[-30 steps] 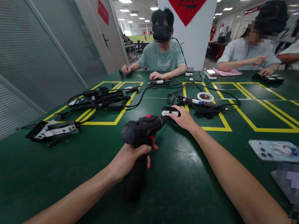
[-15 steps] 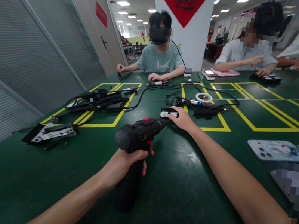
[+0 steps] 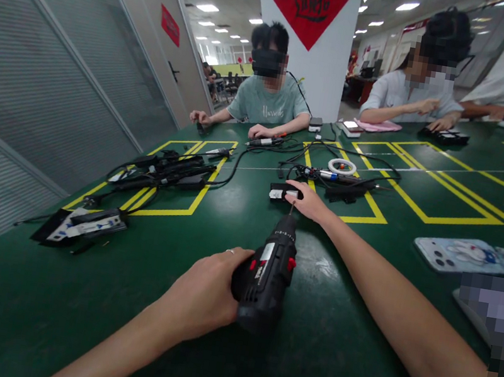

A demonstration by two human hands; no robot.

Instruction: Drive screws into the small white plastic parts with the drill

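Note:
My left hand [image 3: 211,281] is closed around the grip of a black cordless drill [image 3: 267,274] with red buttons. The drill lies tipped over sideways, its back end toward me, and its thin bit [image 3: 292,208] points away, close by my right hand. Further forward, my right hand [image 3: 309,204] grips the right end of a small black box [image 3: 277,192] with a white label, which rests on the table. My fingers partly cover that box. I cannot tell whether the bit touches anything.
Black cables and devices [image 3: 164,168] lie in a heap at left, near flat black-and-white parts [image 3: 93,224]. Behind my right hand are a cabled pen-like tool [image 3: 335,177] and a white ring [image 3: 342,166]. A phone [image 3: 461,255] lies right. Co-workers sit across the green table [image 3: 151,338].
My left hand has rolled the drill from upright onto its side and swung its nose forward; the bit now shows near my right hand. My right hand stays at the box.

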